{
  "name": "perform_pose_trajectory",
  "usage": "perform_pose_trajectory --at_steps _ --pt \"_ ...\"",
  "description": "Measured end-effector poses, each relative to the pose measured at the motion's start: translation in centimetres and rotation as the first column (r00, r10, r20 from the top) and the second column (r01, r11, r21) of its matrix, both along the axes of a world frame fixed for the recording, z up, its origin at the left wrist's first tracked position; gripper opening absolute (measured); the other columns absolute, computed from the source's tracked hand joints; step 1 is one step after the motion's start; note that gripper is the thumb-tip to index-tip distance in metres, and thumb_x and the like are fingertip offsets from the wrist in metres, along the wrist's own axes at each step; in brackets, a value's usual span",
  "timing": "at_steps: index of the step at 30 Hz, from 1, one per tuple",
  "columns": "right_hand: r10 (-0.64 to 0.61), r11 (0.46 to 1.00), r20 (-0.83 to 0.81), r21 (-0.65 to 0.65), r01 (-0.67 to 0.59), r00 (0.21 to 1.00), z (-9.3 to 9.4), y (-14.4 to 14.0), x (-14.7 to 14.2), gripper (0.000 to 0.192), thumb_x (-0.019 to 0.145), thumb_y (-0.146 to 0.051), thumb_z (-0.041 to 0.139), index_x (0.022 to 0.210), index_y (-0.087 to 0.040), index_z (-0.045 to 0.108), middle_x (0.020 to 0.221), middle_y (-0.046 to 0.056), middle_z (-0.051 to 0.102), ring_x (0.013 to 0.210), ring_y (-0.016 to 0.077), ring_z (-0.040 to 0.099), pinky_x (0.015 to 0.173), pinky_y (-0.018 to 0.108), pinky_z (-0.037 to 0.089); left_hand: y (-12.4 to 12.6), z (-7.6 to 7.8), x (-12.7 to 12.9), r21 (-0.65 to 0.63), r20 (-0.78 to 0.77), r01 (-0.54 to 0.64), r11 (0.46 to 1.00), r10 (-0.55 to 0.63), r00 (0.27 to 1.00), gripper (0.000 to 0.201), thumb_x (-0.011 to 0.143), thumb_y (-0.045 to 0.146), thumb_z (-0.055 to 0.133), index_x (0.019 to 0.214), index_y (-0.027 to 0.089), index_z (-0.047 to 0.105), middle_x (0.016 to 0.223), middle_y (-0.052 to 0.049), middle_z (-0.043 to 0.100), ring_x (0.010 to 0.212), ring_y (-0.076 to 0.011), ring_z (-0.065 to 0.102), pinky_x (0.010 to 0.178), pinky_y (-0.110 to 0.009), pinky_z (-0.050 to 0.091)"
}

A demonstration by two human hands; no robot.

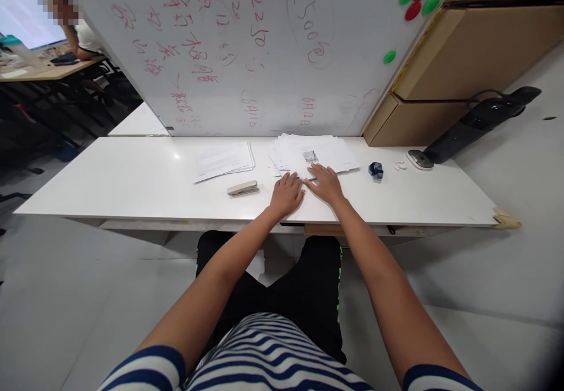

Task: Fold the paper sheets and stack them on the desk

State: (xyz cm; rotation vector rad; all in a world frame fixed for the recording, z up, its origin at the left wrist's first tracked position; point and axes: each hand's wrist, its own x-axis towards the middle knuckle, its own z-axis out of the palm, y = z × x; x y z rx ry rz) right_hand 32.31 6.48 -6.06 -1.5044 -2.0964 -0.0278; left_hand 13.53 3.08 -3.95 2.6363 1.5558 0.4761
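A loose pile of white printed sheets (335, 153) lies on the white table, its edges uneven and one sheet bearing a dark square picture. At the pile's near edge, my left hand (286, 194) rests palm down with its fingers forward and apart. Beside it, my right hand (326, 185) has its fingers stretched onto the sheets near the dark picture, its thumb pointing toward the left hand. Neither hand visibly grips anything. Left of my left hand is a beige stapler (243, 188). A thinner stack of printed sheets (224, 161) lies behind the stapler.
A whiteboard (264, 44) with red writing stands along the table's back. Cardboard boxes (476, 56) rise at the right. Near them are a black bottle (480, 121), a mouse (420, 159), and a small dark blue object (376, 171). Another person sits at a desk (57, 73) far left.
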Motion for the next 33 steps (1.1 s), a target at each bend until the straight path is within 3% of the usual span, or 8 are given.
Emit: perform_pose_trajectory --at_steps 7,18,21,23,25,29,30,33 --pt "-0.027 1.0 0.006 0.012 0.027 1.0 0.1 -0.1 -0.2 0.041 0.093 -0.042 0.051 0.127 -0.02 0.06 0.141 0.01 0.055 0.133 0.0262 0.048 0.113 0.048 0.03 0.1 0.0 0.1 -0.006 -0.019 -0.003 1.0 0.002 1.0 0.045 0.097 0.04 0.037 0.135 0.022 0.053 0.155 -0.008 0.037 0.145 -0.03 0.025 0.11 -0.046 0.034" --pt "-0.045 0.999 -0.008 0.014 0.045 0.999 0.2 -0.1 -0.6 0.042 0.099 -0.03 0.031 0.125 -0.017 0.061 0.136 0.01 0.06 0.131 0.0266 0.05 0.11 0.05 0.033 0.1 -0.3 0.1 0.007 0.004 0.001 1.0 -0.001 1.0 0.044 0.096 0.04 0.037 0.132 0.021 0.055 0.153 -0.008 0.039 0.144 -0.0312 0.026 0.109 -0.047 0.034" --pt "-0.051 0.998 -0.038 0.034 0.053 0.998 0.3 -0.2 -0.5 0.044 0.1 -0.033 0.027 0.121 -0.016 0.062 0.127 0.012 0.065 0.121 0.0263 0.057 0.105 0.046 0.039 0.2 -0.3 0.2 0.005 0.014 -0.008 1.0 0.008 1.0 0.042 0.096 0.039 0.038 0.131 0.022 0.055 0.153 -0.008 0.039 0.144 -0.0304 0.027 0.109 -0.047 0.034" --pt "-0.117 0.989 -0.108 0.082 0.126 0.987 0.5 -0.8 -0.3 0.047 0.1 -0.037 0.024 0.112 -0.016 0.065 0.114 0.015 0.069 0.108 0.0269 0.063 0.096 0.044 0.046 0.2 -0.3 0.2 -0.002 0.026 -0.015 1.0 0.015 1.0 0.041 0.096 0.039 0.038 0.129 0.023 0.055 0.153 -0.008 0.039 0.144 -0.0305 0.026 0.109 -0.048 0.033" --pt "-0.256 0.945 -0.24 0.142 0.294 0.937 0.9 -1.9 0.2 0.05 0.1 -0.043 0.022 0.098 -0.017 0.065 0.097 0.016 0.07 0.093 0.0269 0.065 0.085 0.041 0.049 0.2 -0.3 0.2 -0.008 0.036 -0.008 1.0 0.009 0.999 0.041 0.096 0.038 0.039 0.129 0.022 0.055 0.154 -0.009 0.038 0.144 -0.0314 0.026 0.109 -0.049 0.033" --pt "-0.472 0.77 -0.488 0.178 0.613 0.734 1.4 -5.1 1.7 0.047 0.098 -0.051 0.024 0.078 -0.022 0.055 0.073 0.008 0.061 0.072 0.0231 0.057 0.071 0.036 0.046 -0.2 -0.2 0.0 0.027 0.059 -0.003 1.0 0.002 0.998 0.042 0.095 0.037 0.04 0.131 0.021 0.054 0.153 -0.01 0.039 0.145 -0.0309 0.024 0.108 -0.047 0.034" --pt "-0.486 0.761 -0.509 0.152 0.63 0.71 1.4 -5.8 2.1 0.045 0.098 -0.052 0.026 0.074 -0.023 0.052 0.07 0.006 0.058 0.069 0.0221 0.055 0.069 0.035 0.044 -0.2 0.0 0.0 0.048 0.072 -0.003 0.999 0.0 0.997 0.042 0.096 0.036 0.04 0.132 0.02 0.054 0.153 -0.01 0.039 0.145 -0.0305 0.023 0.109 -0.046 0.033" --pt "-0.507 0.81 -0.543 -0.035 0.586 0.669 1.0 -7.1 2.9 0.044 0.095 -0.056 0.032 0.067 -0.025 0.044 0.059 0.001 0.05 0.06 0.0196 0.048 0.062 0.032 0.041 0.6 0.9 0.3 0.094 0.111 0.028 0.995 -0.039 0.993 0.041 0.098 0.033 0.035 0.132 0.021 0.054 0.152 -0.008 0.041 0.146 -0.0278 0.024 0.114 -0.047 0.027"
